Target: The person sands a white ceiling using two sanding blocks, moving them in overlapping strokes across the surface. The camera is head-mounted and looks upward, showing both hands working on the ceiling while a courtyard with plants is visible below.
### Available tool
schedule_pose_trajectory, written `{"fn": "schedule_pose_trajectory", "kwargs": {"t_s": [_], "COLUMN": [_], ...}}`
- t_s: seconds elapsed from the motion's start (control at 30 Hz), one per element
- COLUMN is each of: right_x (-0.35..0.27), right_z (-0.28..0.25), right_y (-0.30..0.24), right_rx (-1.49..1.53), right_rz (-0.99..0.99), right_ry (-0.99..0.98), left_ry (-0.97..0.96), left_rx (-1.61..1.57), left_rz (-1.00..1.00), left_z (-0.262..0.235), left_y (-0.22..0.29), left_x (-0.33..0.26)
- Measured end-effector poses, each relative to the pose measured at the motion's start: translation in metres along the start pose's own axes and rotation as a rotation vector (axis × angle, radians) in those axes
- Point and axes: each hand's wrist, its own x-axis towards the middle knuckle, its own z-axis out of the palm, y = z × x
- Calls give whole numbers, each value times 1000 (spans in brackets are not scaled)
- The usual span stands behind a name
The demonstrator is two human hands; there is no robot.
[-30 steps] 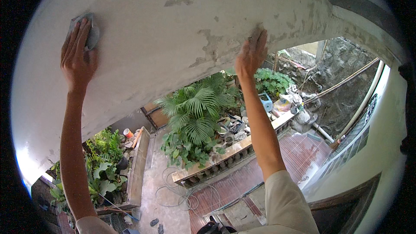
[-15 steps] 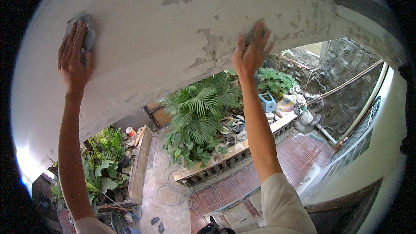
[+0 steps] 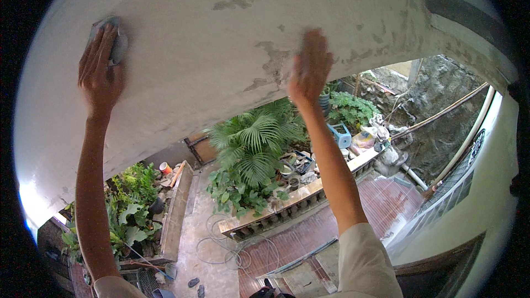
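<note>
two hands are up against the white wall in front of me. my left hand presses a grey sanding pad flat against the plaster, fingers spread over it, with the pad showing just past the fingertips at the upper left. my right hand lies open and flat on the wall, fingers together and pointing up, grasping nothing, right beside a patch of peeled paint; it looks a little blurred. more flaked patches sit higher on the wall. below the wall's curved edge i see a palm plant between my two forearms, a blue plastic stool near my right arm, and a red tiled floor.
</note>
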Motion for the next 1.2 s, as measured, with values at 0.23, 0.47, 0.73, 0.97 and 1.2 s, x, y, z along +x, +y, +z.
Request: {"fn": "schedule_pose_trajectory", "kwargs": {"t_s": [0.23, 0.47, 0.73, 0.97, 1.2], "right_x": [43, -21, 45, 6, 48], "right_z": [21, -2, 14, 7, 18], "right_y": [-15, -53, -30, -102, -52], "right_rx": [27, 64, -29, 126, 26], "right_rz": [286, -423, 372, -411, 267], "right_ry": [153, -221, 146, -179, 142], "left_ry": [-9, 67, 34, 6, -13], "left_rx": [-20, -52, -28, -25, -33], "left_rz": [7, 51, 7, -32, -34], "left_z": [-2, -1, 1, 0, 1], "left_y": [2, 4, 6, 10, 11], "left_x": [1, 3, 3, 4, 6]}}
